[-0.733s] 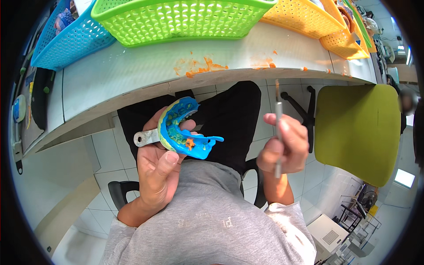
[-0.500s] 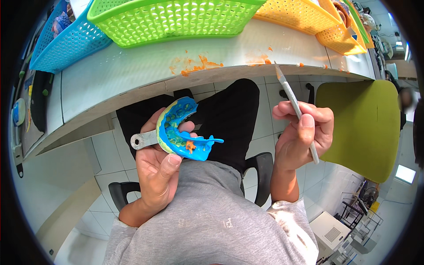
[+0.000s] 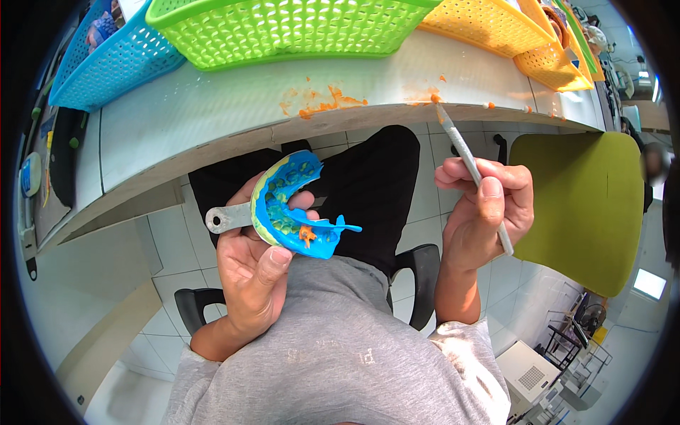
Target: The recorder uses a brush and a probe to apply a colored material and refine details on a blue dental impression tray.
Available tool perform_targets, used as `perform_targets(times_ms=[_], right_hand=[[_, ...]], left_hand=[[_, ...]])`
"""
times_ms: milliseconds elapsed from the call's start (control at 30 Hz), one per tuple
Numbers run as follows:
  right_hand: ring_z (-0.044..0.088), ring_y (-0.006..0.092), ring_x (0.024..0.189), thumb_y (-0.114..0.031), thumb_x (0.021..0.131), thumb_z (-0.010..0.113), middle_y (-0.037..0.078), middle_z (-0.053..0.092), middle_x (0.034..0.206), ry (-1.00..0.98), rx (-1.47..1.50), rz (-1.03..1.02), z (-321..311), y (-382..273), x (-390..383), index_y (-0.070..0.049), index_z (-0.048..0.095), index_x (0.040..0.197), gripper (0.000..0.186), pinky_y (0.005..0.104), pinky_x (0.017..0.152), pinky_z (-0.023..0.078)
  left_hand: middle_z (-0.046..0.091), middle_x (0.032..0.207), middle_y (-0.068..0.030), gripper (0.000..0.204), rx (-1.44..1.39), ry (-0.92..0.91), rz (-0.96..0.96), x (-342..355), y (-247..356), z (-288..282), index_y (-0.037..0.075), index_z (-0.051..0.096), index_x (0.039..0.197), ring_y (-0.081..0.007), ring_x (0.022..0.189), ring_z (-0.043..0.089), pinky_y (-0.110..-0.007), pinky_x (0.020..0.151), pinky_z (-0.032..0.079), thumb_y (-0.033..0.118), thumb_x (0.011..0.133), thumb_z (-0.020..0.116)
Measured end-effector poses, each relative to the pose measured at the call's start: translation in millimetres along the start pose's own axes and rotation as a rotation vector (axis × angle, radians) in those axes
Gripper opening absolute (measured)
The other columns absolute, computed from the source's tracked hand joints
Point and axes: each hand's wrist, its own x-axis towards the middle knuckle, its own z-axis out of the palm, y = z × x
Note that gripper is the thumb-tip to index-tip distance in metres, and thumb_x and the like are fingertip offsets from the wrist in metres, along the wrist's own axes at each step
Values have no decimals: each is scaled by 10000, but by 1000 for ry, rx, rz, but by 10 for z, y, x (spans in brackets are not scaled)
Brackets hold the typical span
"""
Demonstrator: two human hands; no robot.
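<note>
My left hand [image 3: 251,273] is closed round a dental impression tray [image 3: 230,218] with a metal handle pointing left. Blue and yellow-green impression material [image 3: 287,202] fills the tray, showing tooth hollows. A small lump of orange paste [image 3: 307,235] sits in its near part, and a thin blue strip juts out to the right. Between thumb and fingers, my right hand [image 3: 485,205] grips a slim silvery spatula [image 3: 467,156] like a pen. The spatula's tip meets a dab of orange paste [image 3: 435,99] at the table edge.
Orange smears [image 3: 333,100] mark the white tabletop [image 3: 234,99]. Along its back stand a blue basket [image 3: 113,67], a green basket [image 3: 290,39] and yellow baskets [image 3: 489,27]. A green chair [image 3: 577,212] is on the right; black armrests [image 3: 418,276] flank me.
The spatula's tip has moved slightly up and left, onto the orange dab at the table edge. The tray in my left hand has barely moved.
</note>
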Motion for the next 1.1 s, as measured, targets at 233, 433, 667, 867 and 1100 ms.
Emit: perform_targets(times_ms=[233,433,667,867,1100], right_hand=[[640,280,683,-275,878,497,240,608,865,-225,158,-53,-80,-83,-86,80,489,1027,385,385,613,564],[643,327,786,-114,745,677,152,616,696,-486,168,-65,85,-141,-258,-6,559,847,190,452,762,523],[644,387,856,-71,647,690,118,621,647,-549,63,-79,156,-97,-291,-18,590,767,165,526,827,474],[643,392,863,-54,633,693,118,621,647,-558,43,-72,168,-119,-256,-15,595,756,162,526,834,470],[649,378,851,-13,605,697,117,625,652,-594,21,-66,184,-148,-229,-9,612,758,175,514,855,463]], left_hand=[[463,1254,-214,662,-66,-97,36,64,31,-22,-40,228,1345,-274,1161,488,-399,973,418,89,821,611],[460,1255,-214,661,-74,-108,80,55,-12,-58,-35,218,1349,-278,1192,461,-399,981,415,54,821,606],[521,1185,-192,795,52,-6,114,51,-11,-3,-6,239,1349,-239,1041,574,-389,871,507,248,761,710],[524,1183,-192,810,47,0,84,62,3,3,4,243,1352,-236,1037,577,-394,874,506,252,750,724],[520,1193,-195,807,47,-20,77,47,10,-14,20,236,1361,-243,1047,575,-397,884,502,244,756,721]])
